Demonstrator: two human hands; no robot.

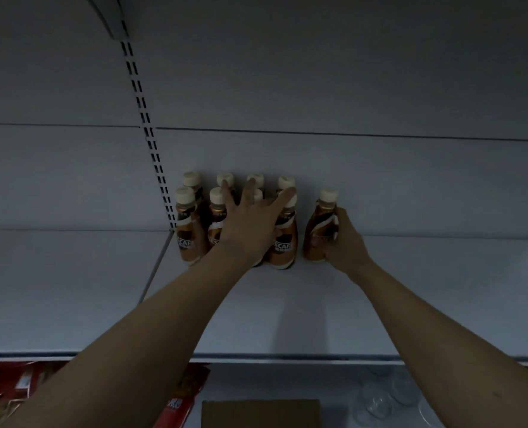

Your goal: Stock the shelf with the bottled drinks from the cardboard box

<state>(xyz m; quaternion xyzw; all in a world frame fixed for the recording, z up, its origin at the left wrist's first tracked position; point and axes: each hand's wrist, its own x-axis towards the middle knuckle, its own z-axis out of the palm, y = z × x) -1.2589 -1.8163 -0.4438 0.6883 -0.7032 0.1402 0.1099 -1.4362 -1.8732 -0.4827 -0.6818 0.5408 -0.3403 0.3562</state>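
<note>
One bottle (pixel 319 225) stands upright on the shelf (pixel 411 304), just right of the bottle cluster (pixel 194 217), the right hand (pixel 343 239) wrapped around its right side. Left hand (pixel 250 223), fingers (pixel 287 194) spread wide, rests against the cluster. Cardboard box (pixel 261 413) lies below.

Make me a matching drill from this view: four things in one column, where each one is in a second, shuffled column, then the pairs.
1. left hand
2. right hand
3. cardboard box
4. red packets

A. bottom centre, below the shelf
B. gripping the lone bottle on the right
C. lower left, under the shelf
D. spread open against the bottle group

Pairs: 1-D, 2-B, 3-A, 4-C
</note>
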